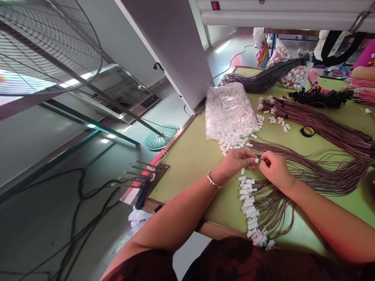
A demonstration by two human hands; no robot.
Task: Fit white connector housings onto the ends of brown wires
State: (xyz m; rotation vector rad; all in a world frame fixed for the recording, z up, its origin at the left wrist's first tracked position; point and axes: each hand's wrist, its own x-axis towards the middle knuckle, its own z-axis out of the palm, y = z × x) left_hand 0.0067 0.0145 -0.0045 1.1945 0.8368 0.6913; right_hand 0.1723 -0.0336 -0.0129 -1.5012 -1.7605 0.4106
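Between thumb and fingers, my left hand (pixel 240 158) pinches a small white plastic connector housing (pixel 256 160). Close to its right side, my right hand (pixel 275 168) is closed in a pinch; the thin wire end it seems to grip is mostly hidden by the fingers. Below both hands lies a row of wires with white connectors (pixel 250 210) on their ends. A bundle of loose brown wires (pixel 316 168) stretches away to the right, its bare ends near my fingers. Just beyond my left hand, loose white housings spill from a clear plastic bag (pixel 230 111).
A roll of black tape (pixel 307 132) and more brown wire bundles (pixel 322 121) lie farther back on the green table (pixel 187 156). A rack with metal pegs (pixel 143 175) sits at the left edge. A large fan (pixel 49 47) stands beyond it. Another person's arm (pixel 363 73) shows at far right.
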